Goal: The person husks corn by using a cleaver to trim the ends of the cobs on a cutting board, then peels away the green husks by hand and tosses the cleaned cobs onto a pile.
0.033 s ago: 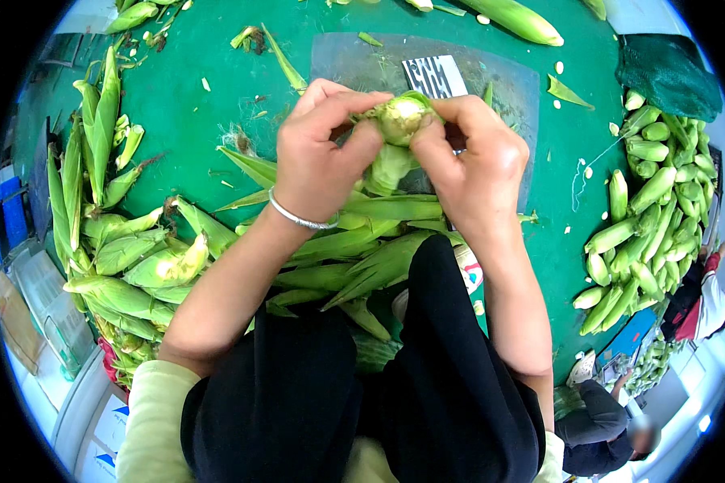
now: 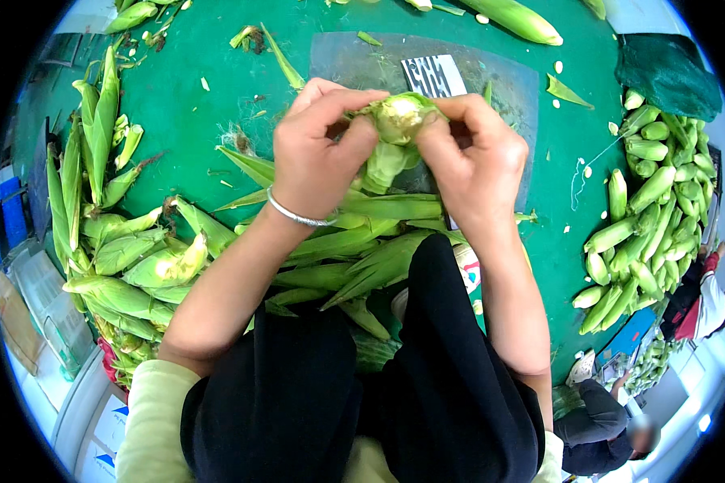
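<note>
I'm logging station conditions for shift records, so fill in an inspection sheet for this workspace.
Surface: green table, with a translucent mat and a black-and-white card on it.
Things in hand: green corn piece, outer leaves partly loosened.
Clutter: leafy ears at left, heaped green ears at right, loose leaf, pale thread.
Hands: left hand and right hand both pinch the corn piece; bracelet on the left wrist.
Cables: nothing seen.
Surroundings: dark green netting at upper right; seated person at lower right.
</note>
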Tool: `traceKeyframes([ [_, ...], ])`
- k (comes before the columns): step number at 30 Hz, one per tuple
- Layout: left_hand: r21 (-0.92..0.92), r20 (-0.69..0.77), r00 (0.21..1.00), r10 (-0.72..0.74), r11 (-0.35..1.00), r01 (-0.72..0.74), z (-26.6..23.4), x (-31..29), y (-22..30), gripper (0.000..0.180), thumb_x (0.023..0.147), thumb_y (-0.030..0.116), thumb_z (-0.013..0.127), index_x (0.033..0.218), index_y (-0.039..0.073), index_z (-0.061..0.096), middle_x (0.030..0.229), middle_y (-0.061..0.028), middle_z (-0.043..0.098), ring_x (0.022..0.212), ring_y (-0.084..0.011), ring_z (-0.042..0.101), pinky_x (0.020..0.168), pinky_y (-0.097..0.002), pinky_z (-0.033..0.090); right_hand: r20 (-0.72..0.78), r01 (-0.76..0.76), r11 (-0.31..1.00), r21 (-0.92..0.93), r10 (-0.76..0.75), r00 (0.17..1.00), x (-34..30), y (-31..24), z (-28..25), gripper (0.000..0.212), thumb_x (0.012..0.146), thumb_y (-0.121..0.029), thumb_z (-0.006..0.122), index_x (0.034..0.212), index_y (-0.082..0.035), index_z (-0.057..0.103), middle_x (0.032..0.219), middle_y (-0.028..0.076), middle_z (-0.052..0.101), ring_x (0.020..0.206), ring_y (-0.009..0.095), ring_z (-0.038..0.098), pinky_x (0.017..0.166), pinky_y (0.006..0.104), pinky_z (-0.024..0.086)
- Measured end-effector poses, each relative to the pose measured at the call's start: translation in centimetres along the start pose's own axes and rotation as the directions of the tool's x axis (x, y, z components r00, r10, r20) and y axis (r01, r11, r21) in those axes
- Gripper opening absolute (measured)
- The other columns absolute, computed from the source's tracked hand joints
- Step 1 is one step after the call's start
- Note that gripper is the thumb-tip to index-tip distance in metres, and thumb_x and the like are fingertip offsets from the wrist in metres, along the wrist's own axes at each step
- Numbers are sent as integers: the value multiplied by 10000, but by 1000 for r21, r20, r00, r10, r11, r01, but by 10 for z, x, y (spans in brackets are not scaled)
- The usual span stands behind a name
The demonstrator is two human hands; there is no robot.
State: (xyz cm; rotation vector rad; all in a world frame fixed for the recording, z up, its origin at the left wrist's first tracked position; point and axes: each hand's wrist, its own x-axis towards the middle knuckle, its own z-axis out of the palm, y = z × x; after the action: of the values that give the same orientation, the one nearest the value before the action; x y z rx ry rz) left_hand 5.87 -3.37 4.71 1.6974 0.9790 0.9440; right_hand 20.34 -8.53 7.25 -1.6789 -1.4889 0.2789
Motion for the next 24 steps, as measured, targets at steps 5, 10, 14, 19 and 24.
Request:
traceKeyframes([
  [5,-184,-106,973,-205,966,183,0,2,-13,159,782,-26,541,908,5,634,825,-47,570,682,-84,527,595,-205,438,209,-495,338,801,616,759,-11,22,13,104,813,-38,536,849,55,568,738,100,606,554,132,576,498,223,482],
  [10,-705,44,829,-557,571,421,1,4,-22,154,823,8,521,964,-23,574,909,-74,587,840,-151,574,747,-282,491,387,-393,-126,911,592,707,-29,33,20,125,829,-20,504,928,51,533,812,132,604,646,165,598,595,277,531],
  [14,-696,38,879,-476,618,365,-6,3,-11,187,830,20,521,1014,-13,534,957,-73,568,887,-147,552,789,-279,470,397,-394,-134,909,565,724,-33,24,22,131,847,-32,511,962,30,519,853,135,603,683,186,605,627,303,541],
  [19,-177,-18,978,-208,963,201,-15,1,-1,331,737,127,709,1004,38,535,897,-18,543,832,-84,491,699,-227,448,372,-438,-21,899,564,737,-27,6,27,122,854,-6,506,969,33,507,875,137,602,711,169,610,631,289,541],
  [24,-46,45,997,-60,997,62,-25,14,-8,272,716,122,711,956,52,604,863,-5,553,782,-80,495,649,-206,416,356,-477,88,874,551,754,-24,-1,28,201,851,7,496,1050,38,491,871,118,603,706,149,605,626,273,533],
])
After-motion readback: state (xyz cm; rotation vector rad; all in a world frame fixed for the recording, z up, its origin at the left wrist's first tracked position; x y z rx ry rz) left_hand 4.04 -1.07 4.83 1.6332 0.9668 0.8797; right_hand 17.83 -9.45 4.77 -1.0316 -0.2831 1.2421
